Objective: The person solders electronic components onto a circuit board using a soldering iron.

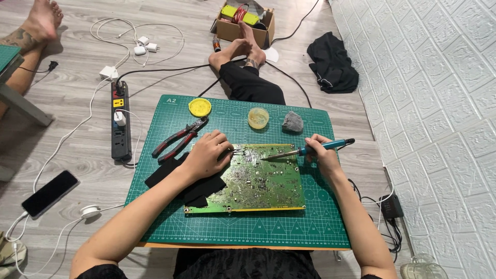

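A green circuit board (258,181) lies on a green cutting mat (243,227). My left hand (206,154) rests on the board's upper left part, pinching a thin pair of tweezers (236,151) that point right. My right hand (321,154) grips a soldering iron (310,150) with a teal handle; its metal tip touches the board near the top middle. A black sheet (199,188) lies under my left forearm, partly over the board's left edge.
Red-handled pliers (178,141), a yellow lid (200,107), a small round tin (258,118) and a grey wire wad (292,122) sit at the mat's far side. A power strip (120,121), phone (50,193) and cables lie left. Another person's leg (250,77) and a cardboard box (244,23) are beyond.
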